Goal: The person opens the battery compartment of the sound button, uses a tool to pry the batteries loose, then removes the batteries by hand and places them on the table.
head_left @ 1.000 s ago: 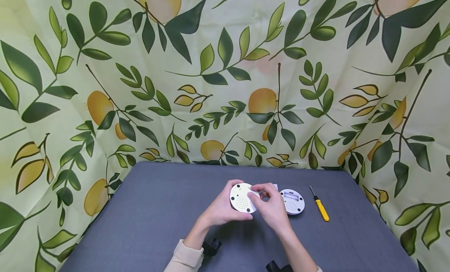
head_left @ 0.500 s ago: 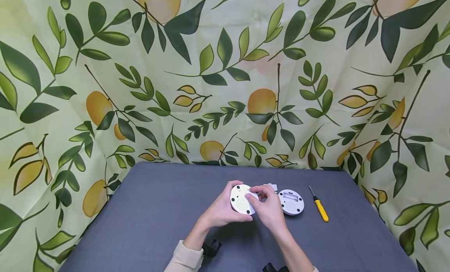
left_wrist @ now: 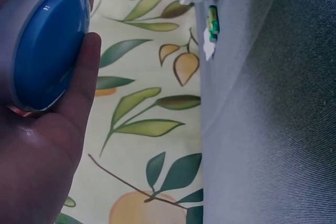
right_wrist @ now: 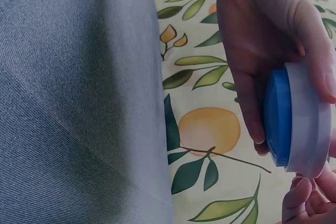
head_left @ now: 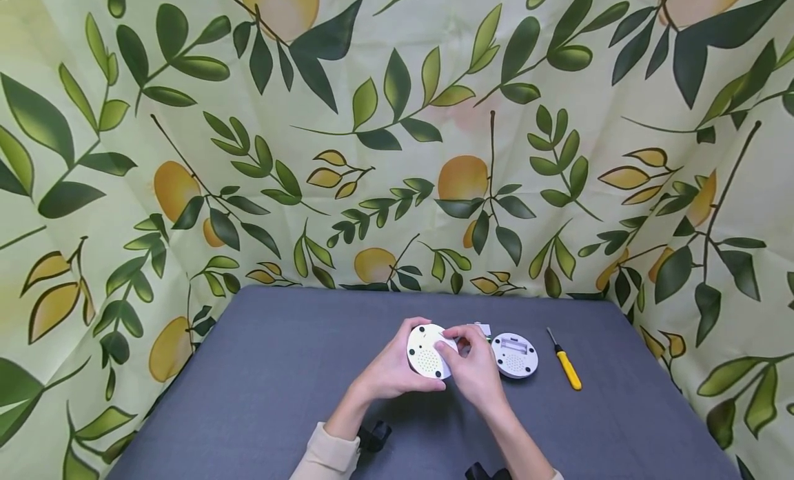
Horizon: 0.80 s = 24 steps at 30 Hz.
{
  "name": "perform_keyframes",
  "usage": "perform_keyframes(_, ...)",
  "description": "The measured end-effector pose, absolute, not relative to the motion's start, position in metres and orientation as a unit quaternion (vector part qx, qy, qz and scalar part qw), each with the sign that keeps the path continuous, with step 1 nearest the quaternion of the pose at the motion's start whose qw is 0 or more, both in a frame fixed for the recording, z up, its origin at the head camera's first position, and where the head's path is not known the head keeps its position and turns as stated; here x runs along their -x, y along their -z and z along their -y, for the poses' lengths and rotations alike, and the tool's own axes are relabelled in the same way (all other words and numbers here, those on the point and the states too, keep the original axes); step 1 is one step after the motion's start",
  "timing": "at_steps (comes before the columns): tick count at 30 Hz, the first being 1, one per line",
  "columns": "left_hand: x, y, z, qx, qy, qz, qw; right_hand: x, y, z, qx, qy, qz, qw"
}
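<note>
My left hand [head_left: 392,366] holds a round white buzzer [head_left: 426,359] by its rim, raised above the table. Its white underside, with dark round feet and a patch of small holes, faces the head camera. The wrist views show the blue domed face [left_wrist: 50,51] on its other side. My right hand [head_left: 476,373] pinches the buzzer's right edge, thumb on the underside and fingers curled at the rim. Those fingertips hide part of that edge. Just right of the hands, a second round white buzzer [head_left: 515,357] lies on the table, underside up, its battery compartment uncovered.
Behind my right hand lie a small white piece [head_left: 483,329] and a green battery [left_wrist: 212,23]. A screwdriver [head_left: 568,371] with a yellow handle rests farther right. The grey table [head_left: 279,370] ends at a leaf-and-fruit patterned cloth [head_left: 397,156].
My right hand has shifted slightly left, leaving more of the small white piece and the second buzzer visible. Both hands keep their hold on the first buzzer.
</note>
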<state>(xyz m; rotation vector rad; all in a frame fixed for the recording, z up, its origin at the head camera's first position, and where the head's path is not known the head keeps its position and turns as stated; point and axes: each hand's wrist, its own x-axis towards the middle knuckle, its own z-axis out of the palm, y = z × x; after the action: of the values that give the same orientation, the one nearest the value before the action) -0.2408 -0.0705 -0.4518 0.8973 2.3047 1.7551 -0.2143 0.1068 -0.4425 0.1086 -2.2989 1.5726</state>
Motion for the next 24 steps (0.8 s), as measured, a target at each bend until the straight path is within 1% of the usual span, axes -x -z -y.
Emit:
perform_keyframes(9, 0.243, 0.454, 0.074, -0.283, -0.565, -0.774, 0.038, 0.222, 0.447, -0.103, -0.031, -0.568, 0.806, 0.163)
perform_keyframes(18, 0.244, 0.455, 0.08, -0.259, -0.566, -0.781, 0.042, 0.225, 0.45, -0.096, -0.061, -0.541, 0.813, 0.207)
perform_keyframes(21, 0.244, 0.456, 0.083, -0.257, -0.566, -0.783, 0.042, 0.226, 0.451, -0.095, -0.071, -0.54, 0.813, 0.206)
perform_keyframes(24, 0.246, 0.457, 0.087, -0.252, -0.57, -0.781, 0.041, 0.226, 0.451, -0.094, -0.084, -0.541, 0.814, 0.194)
